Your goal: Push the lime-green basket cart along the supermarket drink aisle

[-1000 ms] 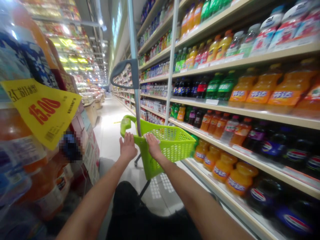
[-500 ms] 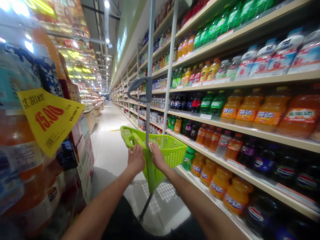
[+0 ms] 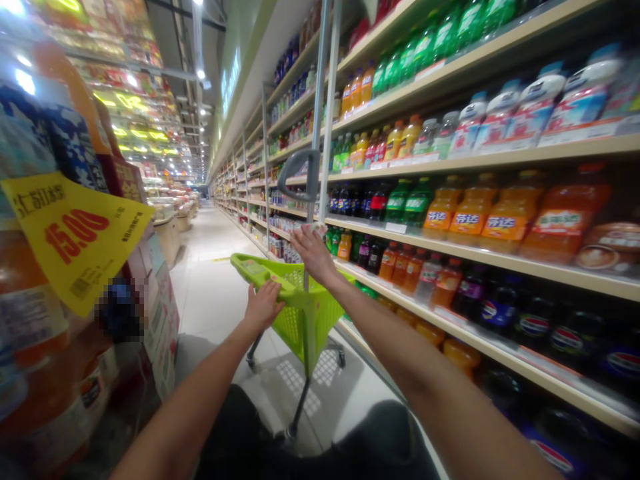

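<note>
A lime-green wheeled shopping basket (image 3: pixel 323 313) stands in the aisle in front of me, close to the drinks shelving. A thin metal pole rises from it to a grey pull handle (image 3: pixel 299 175). My left hand (image 3: pixel 263 305) is closed over the basket's near rim. My right hand (image 3: pixel 313 253) is raised above the basket, and its fingers seem to curl round the pole below the grey handle. A small white scrap shows at its fingertips. The inside of the basket is mostly hidden by its wall.
Long shelves of soft-drink bottles (image 3: pixel 475 213) run along the right, the lowest near knee height. On the left stands a stack of large bottles with a yellow price tag (image 3: pixel 70 240). The tiled aisle floor (image 3: pixel 215 287) stretches ahead toward low display bins (image 3: pixel 167 233).
My right hand has left the basket's rim and risen to the pole. My left hand stays on the rim. The basket has shifted a little farther from me along the shelf.
</note>
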`<state>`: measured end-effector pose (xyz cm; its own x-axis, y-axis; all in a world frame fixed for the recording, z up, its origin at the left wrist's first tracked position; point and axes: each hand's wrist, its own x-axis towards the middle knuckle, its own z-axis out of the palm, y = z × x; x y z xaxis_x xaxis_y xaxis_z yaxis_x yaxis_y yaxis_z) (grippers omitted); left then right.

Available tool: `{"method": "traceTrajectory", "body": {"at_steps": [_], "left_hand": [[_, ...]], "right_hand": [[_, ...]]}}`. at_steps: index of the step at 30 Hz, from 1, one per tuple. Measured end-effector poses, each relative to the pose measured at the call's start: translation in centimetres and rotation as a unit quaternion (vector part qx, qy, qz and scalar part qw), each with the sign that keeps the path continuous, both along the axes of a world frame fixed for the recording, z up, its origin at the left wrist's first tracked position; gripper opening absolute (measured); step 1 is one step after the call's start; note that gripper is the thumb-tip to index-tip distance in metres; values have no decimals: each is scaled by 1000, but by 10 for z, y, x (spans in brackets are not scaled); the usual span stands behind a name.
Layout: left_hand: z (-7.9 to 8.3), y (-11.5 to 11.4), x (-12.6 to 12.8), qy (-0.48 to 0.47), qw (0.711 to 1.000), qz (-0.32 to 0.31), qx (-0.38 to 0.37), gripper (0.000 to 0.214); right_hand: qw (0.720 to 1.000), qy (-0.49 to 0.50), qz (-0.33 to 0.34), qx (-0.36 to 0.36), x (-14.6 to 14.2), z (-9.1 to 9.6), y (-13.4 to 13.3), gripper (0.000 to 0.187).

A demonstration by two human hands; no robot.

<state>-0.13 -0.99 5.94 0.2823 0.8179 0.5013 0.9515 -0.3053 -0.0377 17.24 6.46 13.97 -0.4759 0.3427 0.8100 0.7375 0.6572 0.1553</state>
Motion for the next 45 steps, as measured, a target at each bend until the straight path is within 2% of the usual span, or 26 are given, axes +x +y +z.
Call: {"method": "traceTrajectory", "body": {"at_steps": [6,8,10,16,20,23,27,30,33,35,39,42,45], "left_hand": [[0,3,8,-16,1000,4,18,36],[0,4,10,-21,1000,8,18,34],[0,3,13,-24,999,7,23,32],[0,-6,37,-26,999,9,35,31],[3,-10,51,-29,999,-9,28,38],[6,-4,43,-40,999,-14,24,51],[3,10,21,-58,997,52,-6,59],[-2,13,20,-47,997,63,-5,58],[-3,10,32,-45,996,71,10,58],[-1,7,38,-41,996,72,15,57],[0,7,36,-18,999,48,15,54],[-3,10,27,-24,997,78,12,59],[-8,11,26,-21,995,95,5,66]], "right_hand": [[996,-11,66,-56,16,-95,-3,42],[994,8,74,-76,19,-117,-7,41],[992,34,75,-91,20,-128,-10,44],[982,94,90,-136,23,-123,-18,57],[978,106,80,-162,36,-118,-26,59],[975,120,57,-179,50,-115,-31,57],[967,165,28,-191,54,-106,-40,51],[964,196,29,-176,40,-101,-50,53],[977,160,46,-137,19,-101,-59,53],[984,138,29,-111,13,-104,-62,51],[985,144,-43,-88,26,-111,-59,52],[979,169,-75,-85,41,-114,-55,55],[975,175,-109,-87,38,-114,-53,53]]}}
